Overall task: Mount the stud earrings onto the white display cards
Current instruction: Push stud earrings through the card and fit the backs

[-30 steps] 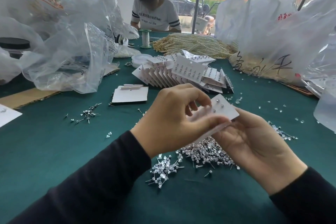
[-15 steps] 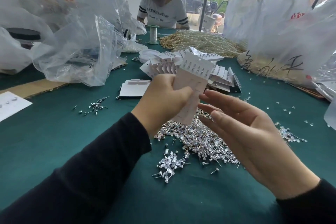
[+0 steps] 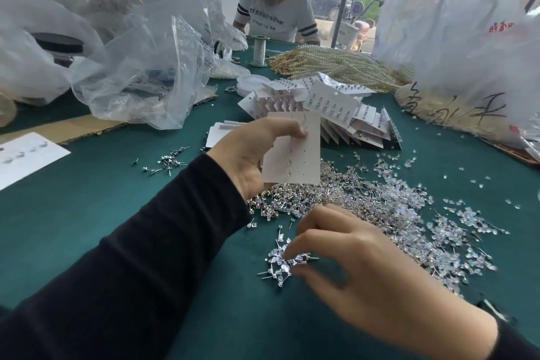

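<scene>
Pickup stage: right hand [image 3: 365,266] down at a small cluster of stud earrings [image 3: 280,263] on the table [image 3: 87,213], thumb and forefinger curled close over them; impossible to tell whether one is pinched yet. Left hand [image 3: 245,158] clamped on the white display card [image 3: 295,155], thumb on its face, card upright above the big heap [image 3: 365,199]. Single out one stud by its head, post pointing outward. Hold the card steady with its seemingly empty holes in reach. Feed the post squarely through; avoid bending the card or dragging neighbouring studs along.
</scene>
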`<state>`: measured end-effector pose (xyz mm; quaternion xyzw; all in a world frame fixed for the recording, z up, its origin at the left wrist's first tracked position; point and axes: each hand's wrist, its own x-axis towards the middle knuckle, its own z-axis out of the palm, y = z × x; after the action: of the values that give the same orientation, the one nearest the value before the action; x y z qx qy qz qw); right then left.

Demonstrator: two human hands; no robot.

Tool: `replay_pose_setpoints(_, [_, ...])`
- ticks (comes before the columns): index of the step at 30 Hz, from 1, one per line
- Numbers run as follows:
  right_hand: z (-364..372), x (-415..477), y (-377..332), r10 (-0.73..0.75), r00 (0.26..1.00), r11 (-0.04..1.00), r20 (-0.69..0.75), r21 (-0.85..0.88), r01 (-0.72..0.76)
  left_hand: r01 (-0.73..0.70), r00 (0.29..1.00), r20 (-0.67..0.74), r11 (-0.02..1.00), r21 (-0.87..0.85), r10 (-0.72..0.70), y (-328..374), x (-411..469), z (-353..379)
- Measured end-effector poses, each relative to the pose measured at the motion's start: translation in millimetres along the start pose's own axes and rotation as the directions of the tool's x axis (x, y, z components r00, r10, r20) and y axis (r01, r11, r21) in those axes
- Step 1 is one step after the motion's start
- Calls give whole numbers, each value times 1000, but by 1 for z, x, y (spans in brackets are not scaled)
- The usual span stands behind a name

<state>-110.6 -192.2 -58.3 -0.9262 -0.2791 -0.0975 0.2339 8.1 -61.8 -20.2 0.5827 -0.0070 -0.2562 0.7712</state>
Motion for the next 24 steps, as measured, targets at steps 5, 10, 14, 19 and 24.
replay_pose_setpoints(5, [5, 5, -6, -34, 998, 997, 57, -73, 39, -21, 1000, 16, 999, 42, 20, 0, 3, -2])
replay_pose_setpoints(10, [5, 9, -9, 29, 996, 998, 88, -58, -24, -60, 998, -7, 995, 78, 60, -1, 7, -4])
replay_pose_setpoints(14, [6, 12, -10, 71, 989, 997, 128, -29, -68, -80, 997, -1, 989, 121, 80, -2, 8, -5])
replay_pose_setpoints(19, [4, 15, -12, 157, 972, 987, 175, -1, -159, -119, 991, -47, 978, 170, 129, 2, 12, -12])
replay_pose_setpoints(24, [0, 18, -13, 200, 964, 973, 176, 79, -216, -97, 993, -42, 953, 287, 114, 8, 13, -15])
